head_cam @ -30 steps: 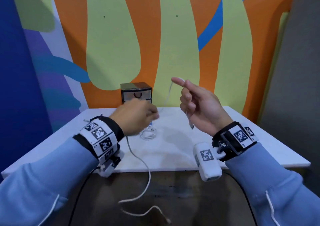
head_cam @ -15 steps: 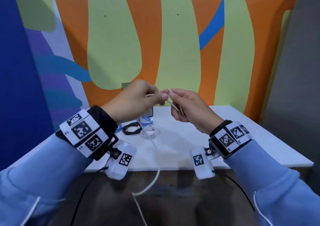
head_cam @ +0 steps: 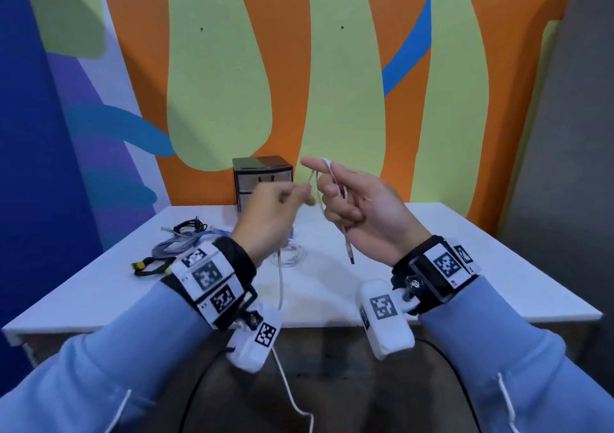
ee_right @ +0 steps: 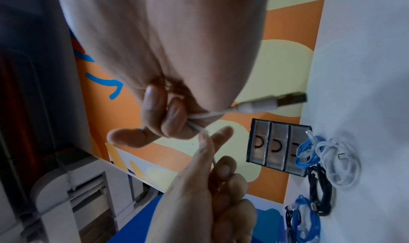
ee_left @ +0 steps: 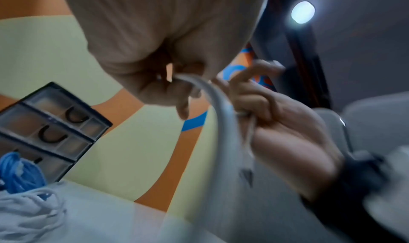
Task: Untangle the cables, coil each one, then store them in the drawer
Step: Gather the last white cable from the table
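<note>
A white USB cable (head_cam: 281,283) runs between both hands above the table. My right hand (head_cam: 329,180) holds it with curled fingers; a loop lies over the raised index finger, and the USB plug (head_cam: 350,257) dangles below the palm. In the right wrist view the plug (ee_right: 285,100) sticks out past the curled fingers (ee_right: 177,117). My left hand (head_cam: 307,195) pinches the cable just left of the right hand, and the rest hangs down past the table edge. The small drawer unit (head_cam: 262,176) stands at the back, drawers closed.
On the white table (head_cam: 465,266) lie a coiled white cable (head_cam: 289,256), a grey cable bundle (head_cam: 176,243), a black cable (head_cam: 189,225), a blue cable (head_cam: 216,231) and a yellow-and-black strap (head_cam: 149,264). A painted wall stands behind the table.
The left hand rose from the table to meet the right hand at the cable. Now the hands are slightly apart, with a loop over the right index finger.
</note>
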Motion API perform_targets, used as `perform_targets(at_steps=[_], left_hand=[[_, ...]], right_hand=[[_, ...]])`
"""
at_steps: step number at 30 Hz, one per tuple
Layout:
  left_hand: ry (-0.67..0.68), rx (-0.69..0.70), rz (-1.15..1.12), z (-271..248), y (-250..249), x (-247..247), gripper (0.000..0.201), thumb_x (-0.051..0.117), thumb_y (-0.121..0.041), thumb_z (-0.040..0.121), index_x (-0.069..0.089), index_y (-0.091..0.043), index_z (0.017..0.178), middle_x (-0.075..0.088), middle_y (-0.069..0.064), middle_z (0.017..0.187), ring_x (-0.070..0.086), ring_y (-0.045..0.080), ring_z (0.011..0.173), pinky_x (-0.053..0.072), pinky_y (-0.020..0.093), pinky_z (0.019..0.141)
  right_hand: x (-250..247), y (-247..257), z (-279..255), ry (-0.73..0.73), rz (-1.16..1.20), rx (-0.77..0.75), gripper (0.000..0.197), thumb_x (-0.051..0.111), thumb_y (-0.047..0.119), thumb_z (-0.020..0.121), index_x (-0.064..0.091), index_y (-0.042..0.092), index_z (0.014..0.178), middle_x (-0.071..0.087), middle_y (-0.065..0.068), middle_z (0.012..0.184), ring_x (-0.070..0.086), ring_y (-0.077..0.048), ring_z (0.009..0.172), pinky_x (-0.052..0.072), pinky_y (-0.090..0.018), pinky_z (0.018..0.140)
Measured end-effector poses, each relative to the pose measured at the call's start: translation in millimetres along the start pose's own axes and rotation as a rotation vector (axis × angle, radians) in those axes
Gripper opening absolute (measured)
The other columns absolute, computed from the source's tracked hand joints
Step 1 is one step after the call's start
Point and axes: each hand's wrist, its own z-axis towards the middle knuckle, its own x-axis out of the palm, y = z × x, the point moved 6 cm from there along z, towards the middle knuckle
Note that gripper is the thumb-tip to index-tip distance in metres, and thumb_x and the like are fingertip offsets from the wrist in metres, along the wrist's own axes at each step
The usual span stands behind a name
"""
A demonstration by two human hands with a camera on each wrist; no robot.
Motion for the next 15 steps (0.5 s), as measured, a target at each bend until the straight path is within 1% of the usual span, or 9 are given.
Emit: perform_targets(at_steps=[2, 4, 5, 6, 7, 9, 11, 13, 15], left_hand=[[0.174, -0.060, 0.121, -14, 3, 20, 0.035, 0.052, -0.032, 0.112, 0.072, -0.010, 0.093, 0.047, 0.001, 0.065, 0.041, 0.020, 0.050, 0.033, 0.024, 0.042], [0.352, -0.099, 0.158, -31, 2, 39, 0.036, 0.051, -0.032, 0.113, 0.072, -0.005, 0.102, 0.051, 0.004, 0.070, 0.042, 0.017, 0.049, 0.036, 0.024, 0.044], [0.395, -0.089, 0.157, -37, -1, 44, 0.036, 0.051, -0.032, 0.112, 0.072, -0.004, 0.102, 0.052, 0.003, 0.070, 0.042, 0.015, 0.047, 0.037, 0.024, 0.045], [0.405, -0.067, 0.154, -40, -6, 44, 0.036, 0.053, -0.032, 0.111, 0.073, -0.004, 0.101, 0.053, 0.002, 0.070, 0.042, 0.013, 0.045, 0.036, 0.023, 0.044], [0.400, -0.036, 0.151, -39, -12, 40, 0.035, 0.056, -0.031, 0.110, 0.074, -0.004, 0.098, 0.055, -0.001, 0.070, 0.042, 0.011, 0.043, 0.035, 0.022, 0.044], [0.374, 0.043, 0.141, -32, -26, 28, 0.034, 0.061, -0.028, 0.108, 0.075, -0.002, 0.092, 0.058, -0.012, 0.068, 0.038, 0.009, 0.043, 0.033, 0.021, 0.043], [0.288, 0.093, 0.117, -20, -35, 9, 0.036, 0.062, -0.030, 0.107, 0.074, -0.001, 0.090, 0.049, -0.014, 0.052, 0.033, 0.008, 0.042, 0.028, 0.022, 0.043], [0.185, 0.108, 0.062, -7, -37, -10, 0.034, 0.063, -0.032, 0.107, 0.075, -0.004, 0.092, 0.044, -0.017, 0.046, 0.032, 0.004, 0.042, 0.027, 0.021, 0.044], [0.107, 0.132, 0.025, 2, -34, -21, 0.032, 0.064, -0.031, 0.106, 0.076, -0.003, 0.094, 0.045, -0.019, 0.046, 0.038, 0.001, 0.041, 0.030, 0.017, 0.044]], right_hand=[[-8, 1, 3, -0.098, 0.025, -0.077, 0.042, 0.038, 0.016, 0.113, 0.043, -0.005, 0.149, 0.070, -0.005, 0.087, 0.038, -0.006, 0.045, 0.037, -0.019, 0.050], [-18, 2, 6, -0.182, 0.022, -0.154, 0.040, 0.036, 0.014, 0.115, 0.036, -0.003, 0.151, 0.077, -0.016, 0.103, 0.062, -0.014, 0.061, 0.053, -0.022, 0.063], [-22, 1, 8, -0.211, -0.029, -0.174, 0.040, 0.033, 0.014, 0.115, 0.033, -0.001, 0.152, 0.077, -0.018, 0.106, 0.071, -0.019, 0.074, 0.058, -0.024, 0.071], [-24, 0, 9, -0.235, -0.122, -0.172, 0.040, 0.031, 0.013, 0.116, 0.030, 0.002, 0.154, 0.079, -0.017, 0.104, 0.076, -0.022, 0.082, 0.060, -0.026, 0.075], [-27, -3, 9, -0.256, -0.248, -0.146, 0.040, 0.031, 0.014, 0.116, 0.029, 0.006, 0.156, 0.080, -0.012, 0.097, 0.076, -0.021, 0.080, 0.060, -0.026, 0.071], [-33, -11, 7, -0.280, -0.508, -0.048, 0.042, 0.034, 0.016, 0.116, 0.033, 0.013, 0.157, 0.075, 0.001, 0.073, 0.066, -0.015, 0.058, 0.053, -0.023, 0.057], [-41, -16, 5, -0.227, -0.627, 0.031, 0.039, 0.037, 0.017, 0.115, 0.046, 0.007, 0.152, 0.064, -0.002, 0.062, 0.048, -0.017, 0.046, 0.041, -0.024, 0.048], [-45, -18, 2, -0.150, -0.598, 0.086, 0.036, 0.039, 0.018, 0.113, 0.059, 0.003, 0.139, 0.053, -0.008, 0.058, 0.032, -0.016, 0.044, 0.026, -0.025, 0.045], [-41, -17, -1, -0.104, -0.521, 0.133, 0.037, 0.042, 0.024, 0.112, 0.067, 0.006, 0.132, 0.040, -0.005, 0.056, 0.025, -0.015, 0.049, 0.018, -0.026, 0.048]])
